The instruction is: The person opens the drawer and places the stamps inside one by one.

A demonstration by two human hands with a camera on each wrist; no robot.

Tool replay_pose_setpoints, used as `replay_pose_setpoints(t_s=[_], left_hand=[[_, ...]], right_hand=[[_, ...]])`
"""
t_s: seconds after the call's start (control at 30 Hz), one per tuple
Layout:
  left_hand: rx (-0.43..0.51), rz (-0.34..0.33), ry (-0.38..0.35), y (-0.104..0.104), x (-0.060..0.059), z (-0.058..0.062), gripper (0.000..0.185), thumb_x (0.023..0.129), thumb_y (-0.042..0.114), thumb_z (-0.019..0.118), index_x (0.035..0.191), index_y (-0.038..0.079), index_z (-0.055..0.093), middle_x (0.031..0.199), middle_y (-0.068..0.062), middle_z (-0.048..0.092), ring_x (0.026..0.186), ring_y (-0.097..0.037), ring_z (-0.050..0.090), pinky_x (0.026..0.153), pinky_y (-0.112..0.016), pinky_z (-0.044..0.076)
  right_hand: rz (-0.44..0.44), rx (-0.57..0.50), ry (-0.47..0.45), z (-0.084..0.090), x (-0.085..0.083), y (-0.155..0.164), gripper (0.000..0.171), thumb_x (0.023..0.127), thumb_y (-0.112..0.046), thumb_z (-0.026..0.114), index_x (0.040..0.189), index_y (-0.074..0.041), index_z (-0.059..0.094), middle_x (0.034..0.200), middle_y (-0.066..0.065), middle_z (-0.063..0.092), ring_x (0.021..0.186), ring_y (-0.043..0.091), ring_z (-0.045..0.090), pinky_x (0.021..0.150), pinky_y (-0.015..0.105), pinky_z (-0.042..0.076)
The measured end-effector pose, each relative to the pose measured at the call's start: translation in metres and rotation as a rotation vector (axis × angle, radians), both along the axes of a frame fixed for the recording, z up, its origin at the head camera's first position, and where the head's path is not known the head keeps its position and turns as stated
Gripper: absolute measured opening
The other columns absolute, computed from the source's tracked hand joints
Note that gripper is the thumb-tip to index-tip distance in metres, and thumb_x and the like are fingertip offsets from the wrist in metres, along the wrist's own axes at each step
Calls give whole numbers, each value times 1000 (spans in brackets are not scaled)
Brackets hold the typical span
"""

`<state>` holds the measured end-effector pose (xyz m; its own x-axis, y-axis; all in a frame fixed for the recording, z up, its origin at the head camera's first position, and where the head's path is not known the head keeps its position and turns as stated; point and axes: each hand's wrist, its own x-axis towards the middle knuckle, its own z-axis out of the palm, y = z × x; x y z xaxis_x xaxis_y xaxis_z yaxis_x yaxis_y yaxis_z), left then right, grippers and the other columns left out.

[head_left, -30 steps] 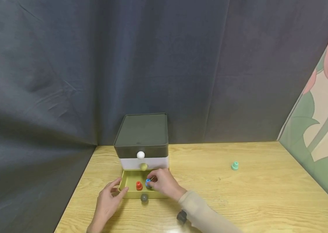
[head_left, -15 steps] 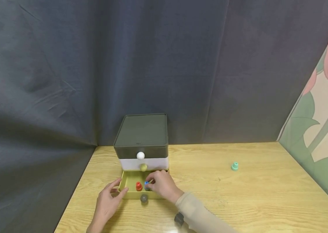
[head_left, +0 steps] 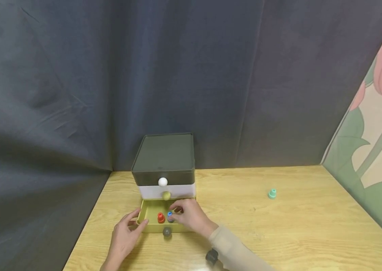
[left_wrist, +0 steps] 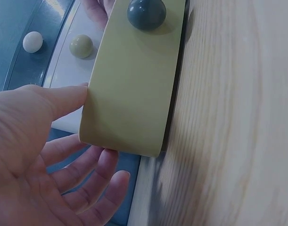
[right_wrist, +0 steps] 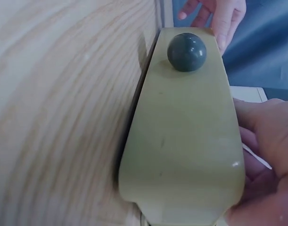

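A small chest's bottom drawer (head_left: 150,228), yellow-green with a dark round knob (head_left: 167,232), stands pulled out. At its left front corner my left hand (head_left: 123,235) holds it, the thumb on the top edge and the fingers along the side, as the left wrist view shows. My right hand (head_left: 192,217) reaches into the drawer and pinches a small blue stepped piece (head_left: 169,216) between thumb and forefinger; its lower part looks darker. Just left of that, a red stepped piece (head_left: 161,218) stands upright on the drawer floor. The drawer front hides both pieces in the wrist views.
Above the drawer are a white drawer with a green knob (head_left: 166,195) and a dark top drawer with a white knob (head_left: 162,182). A mint stepped piece (head_left: 272,194) stands farther right on the wooden table (head_left: 245,214). Dark cloth (head_left: 211,82) hangs behind.
My right hand has lowered the blue piece and shifted it slightly left, nearer the red one. The left hand has stayed at the drawer corner.
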<state>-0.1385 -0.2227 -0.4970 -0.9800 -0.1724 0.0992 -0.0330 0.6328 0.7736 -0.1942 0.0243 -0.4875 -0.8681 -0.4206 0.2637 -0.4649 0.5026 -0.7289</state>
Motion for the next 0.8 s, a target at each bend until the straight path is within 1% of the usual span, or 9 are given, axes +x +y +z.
replay_pose_setpoints(t_s=[0.07, 0.17, 0.3, 0.47, 0.57, 0.63, 0.8], left_hand=[[5, 3, 0, 1, 0, -1, 59, 96, 30, 81, 147, 7, 64, 142, -18, 68, 115, -30, 71, 83, -27, 57], [4, 0, 4, 2, -2, -1, 59, 96, 31, 81, 147, 7, 64, 142, -18, 68, 115, -30, 71, 83, -28, 57], [3, -12, -4, 3, -5, -1, 59, 97, 33, 80, 147, 7, 64, 142, -19, 68, 114, -29, 71, 81, -30, 59], [11, -15, -25, 2, -4, -3, 59, 97, 34, 80, 146, 6, 64, 143, -20, 67, 112, -28, 71, 80, -30, 60], [5, -7, -27, 0, -2, -3, 59, 97, 34, 80, 146, 6, 64, 143, -19, 67, 111, -27, 71, 79, -27, 59], [5, 6, -24, -2, -2, -2, 58, 96, 33, 81, 146, 6, 65, 143, -18, 68, 112, -27, 71, 79, -26, 58], [11, 16, -26, -5, -3, -2, 60, 96, 35, 81, 146, 6, 64, 142, -19, 68, 112, -27, 70, 80, -26, 58]], right_hand=[[-7, -50, -16, 0, 1, 3, 25, 88, -16, 88, 108, -2, 81, 105, 9, 82, 94, 21, 78, 83, 26, 62], [-17, -120, -35, 0, 4, 8, 26, 90, -18, 86, 110, -3, 80, 108, 10, 81, 99, 25, 78, 84, 26, 62], [-31, -189, -42, 1, 9, 14, 24, 92, -17, 84, 111, -3, 80, 108, 9, 82, 98, 23, 78, 81, 22, 61], [-53, -263, -24, 0, 17, 20, 16, 92, -11, 83, 106, -3, 80, 105, 13, 81, 92, 21, 78, 78, 24, 61], [-57, -283, -22, 1, 20, 23, 14, 92, -10, 82, 105, -5, 80, 106, 16, 81, 91, 18, 77, 77, 25, 62], [-48, -282, -29, 2, 21, 24, 14, 93, -12, 82, 106, -6, 80, 106, 15, 81, 91, 16, 77, 78, 25, 62], [-48, -298, -78, 6, 22, 30, 13, 93, -15, 82, 105, -9, 80, 107, 14, 81, 91, 8, 74, 78, 23, 61]])
